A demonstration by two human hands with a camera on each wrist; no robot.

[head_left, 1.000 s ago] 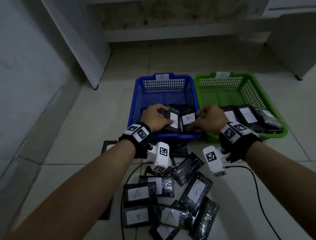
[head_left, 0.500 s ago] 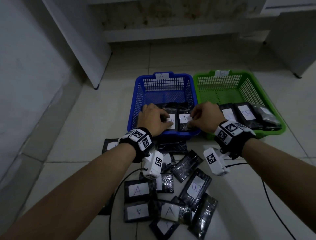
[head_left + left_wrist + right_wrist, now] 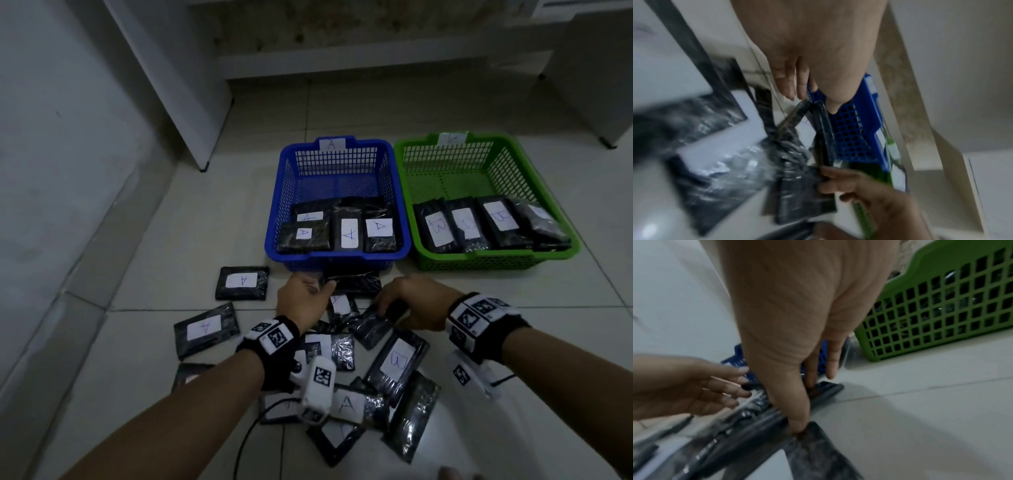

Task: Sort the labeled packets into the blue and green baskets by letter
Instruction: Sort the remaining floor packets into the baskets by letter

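Fingers [image 3: 797,418] of my right hand [image 3: 416,301] were pinched on the edge of a black plastic-wrapped packet [image 3: 376,323] whose label faced away, so I could not tell its letter. My left hand [image 3: 301,301] lay just beside, fingers relaxed and apart, touching the near edge of another black wrapped packet [image 3: 352,282] that lay against the front wall of the blue plastic mesh basket [image 3: 337,262]; I saw no closed grip there.

Beyond my fingers, the blue basket held about four packets with A labels, and the green plastic mesh basket [image 3: 493,260] to its right held four, three showing B as far as I could read. I judged the sorting roughly half done.

Below and around my wrists, the loose pile [image 3: 359,387] on the tiled floor [image 3: 513,342] showed several A labels, one clear B packet [image 3: 397,363], and a few lying label-down. Two more A packets [image 3: 222,308] sat apart to the left of my left fingers.
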